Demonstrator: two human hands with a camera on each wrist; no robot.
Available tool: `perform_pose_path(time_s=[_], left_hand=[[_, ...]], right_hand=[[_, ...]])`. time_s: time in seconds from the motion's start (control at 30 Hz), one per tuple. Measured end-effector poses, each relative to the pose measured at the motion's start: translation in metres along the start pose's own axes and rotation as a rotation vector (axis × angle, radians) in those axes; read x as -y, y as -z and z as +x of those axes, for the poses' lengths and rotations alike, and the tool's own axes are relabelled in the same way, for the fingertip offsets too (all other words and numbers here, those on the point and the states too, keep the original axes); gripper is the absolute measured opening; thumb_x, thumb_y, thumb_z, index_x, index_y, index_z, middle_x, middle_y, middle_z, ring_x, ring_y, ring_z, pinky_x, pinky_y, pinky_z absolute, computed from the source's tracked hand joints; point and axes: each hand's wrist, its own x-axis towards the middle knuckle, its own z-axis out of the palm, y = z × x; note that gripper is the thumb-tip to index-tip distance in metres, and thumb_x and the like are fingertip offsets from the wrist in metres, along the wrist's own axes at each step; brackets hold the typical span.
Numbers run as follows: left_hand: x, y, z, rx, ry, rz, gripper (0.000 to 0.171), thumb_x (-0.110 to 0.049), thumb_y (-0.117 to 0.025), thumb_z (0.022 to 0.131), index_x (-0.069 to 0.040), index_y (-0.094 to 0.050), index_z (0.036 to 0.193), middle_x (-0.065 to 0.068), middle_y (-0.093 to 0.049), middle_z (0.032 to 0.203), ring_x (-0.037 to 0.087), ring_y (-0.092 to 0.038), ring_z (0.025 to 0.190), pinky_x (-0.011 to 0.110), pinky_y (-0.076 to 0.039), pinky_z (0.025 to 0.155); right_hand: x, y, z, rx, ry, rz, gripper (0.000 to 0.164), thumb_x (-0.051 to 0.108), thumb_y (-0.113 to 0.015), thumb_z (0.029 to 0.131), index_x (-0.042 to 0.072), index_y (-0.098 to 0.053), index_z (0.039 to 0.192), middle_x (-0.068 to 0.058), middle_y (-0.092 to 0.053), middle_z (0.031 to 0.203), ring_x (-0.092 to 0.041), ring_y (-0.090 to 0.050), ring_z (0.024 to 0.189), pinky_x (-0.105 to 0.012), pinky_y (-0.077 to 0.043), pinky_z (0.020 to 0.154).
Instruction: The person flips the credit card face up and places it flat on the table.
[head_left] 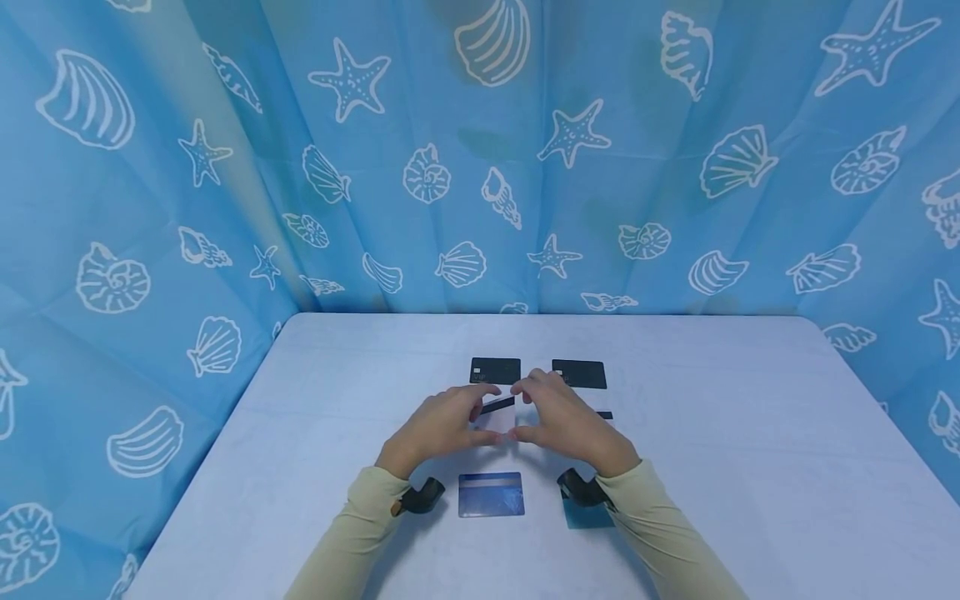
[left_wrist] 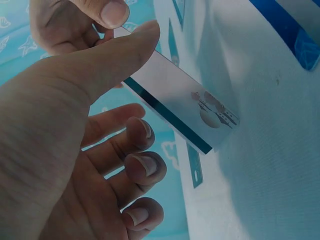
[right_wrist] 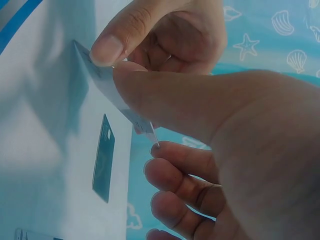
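Both hands hold a white bank card [head_left: 498,419] with a dark magnetic stripe, tilted just over the table. My left hand [head_left: 442,423] has its thumb [left_wrist: 142,42] on the card's face. In the right wrist view, the thumb and index finger of my right hand [head_left: 566,421] pinch the card at its edge. The other fingers of both hands are loosely bent. A floral print shows near one end of the card [left_wrist: 175,95] in the left wrist view. Another striped white card [head_left: 604,415] lies mostly hidden behind the right hand.
Two black cards, one left [head_left: 495,371] and one right [head_left: 581,374], lie beyond the hands. Closer in are a blue card [head_left: 491,498] and a teal card [head_left: 588,517], partly covered by the right wrist camera [head_left: 581,489]. The white table [head_left: 360,367] meets a shell-patterned curtain [head_left: 420,225].
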Motion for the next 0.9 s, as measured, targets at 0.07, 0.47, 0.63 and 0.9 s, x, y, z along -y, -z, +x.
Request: perform_pose_path(time_s=[0.07, 0.47, 0.63, 0.9], left_hand=[[-0.0009, -0.0001, 0.0, -0.001, -0.001, 0.0, 0.07, -0.051, -0.077, 0.08, -0.021, -0.053, 0.139, -0.002, -0.06, 0.086, 0.01, -0.052, 0.075, 0.022, -0.043, 0.062], [-0.0032, 0.0, -0.0001, 0.006, -0.039, -0.011, 0.071, -0.053, -0.075, 0.081, -0.021, -0.052, 0.14, -0.003, -0.06, 0.086, 0.009, -0.052, 0.072, 0.022, -0.043, 0.06], [-0.003, 0.0024, -0.0004, 0.015, -0.034, -0.02, 0.071, -0.054, -0.074, 0.081, -0.023, -0.051, 0.141, -0.003, -0.062, 0.09, 0.01, -0.054, 0.076, 0.022, -0.045, 0.063], [-0.0024, 0.0036, -0.0007, 0.019, -0.027, -0.034, 0.069, -0.055, -0.074, 0.081, -0.024, -0.051, 0.139, -0.002, -0.063, 0.094, 0.011, -0.055, 0.079, 0.023, -0.047, 0.066]], right_hand=[[0.0007, 0.0008, -0.0006, -0.001, 0.002, 0.002, 0.057, 0.036, -0.083, 0.077, 0.011, -0.062, 0.124, -0.006, -0.059, 0.108, -0.019, -0.049, 0.099, -0.039, -0.05, 0.089], [0.0039, 0.002, -0.0023, -0.009, 0.031, 0.002, 0.057, 0.037, -0.083, 0.078, 0.01, -0.062, 0.124, -0.007, -0.06, 0.107, -0.019, -0.049, 0.098, -0.041, -0.05, 0.092], [0.0064, 0.0029, -0.0019, -0.013, 0.036, -0.01, 0.058, 0.038, -0.082, 0.079, 0.011, -0.062, 0.125, -0.006, -0.059, 0.106, -0.017, -0.048, 0.097, -0.039, -0.05, 0.091], [0.0076, 0.0047, -0.0032, -0.008, 0.031, -0.001, 0.061, 0.041, -0.082, 0.078, 0.012, -0.061, 0.126, -0.006, -0.059, 0.109, -0.019, -0.049, 0.099, -0.036, -0.05, 0.086]])
